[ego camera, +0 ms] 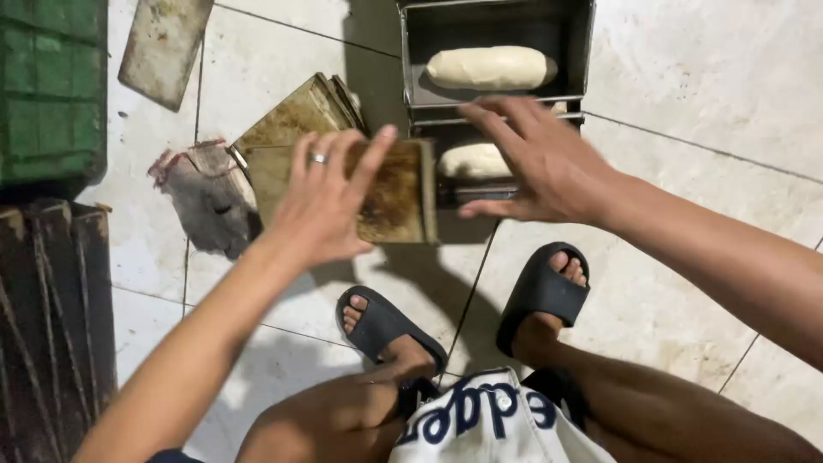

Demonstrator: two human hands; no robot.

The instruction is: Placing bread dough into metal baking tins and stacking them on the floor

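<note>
Mainly, the view looks down on a tiled floor where a person squats in black slippers.

Left hand: the left hand is spread, fingers straight, lying on a flat metal lid, brown and stained; it presses on the lid and does not pinch it.

Right hand: the right hand is open too, fingers spread, hovering over the nearer loaf pan; whether it touches the rim, I cannot tell.

Lid and pan: the lid lies just left of the nearer pan, and its right edge meets the pan's left end.

Dough: the nearer dough piece has its long axis left to right, as does the far dough piece in the far pan.

Nearer hand: the left hand is on the lid; the right is closer to the pan.

Hidden: the right hand covers most of the nearer pan and half of its dough. More lids lean behind, partly covered.
</note>
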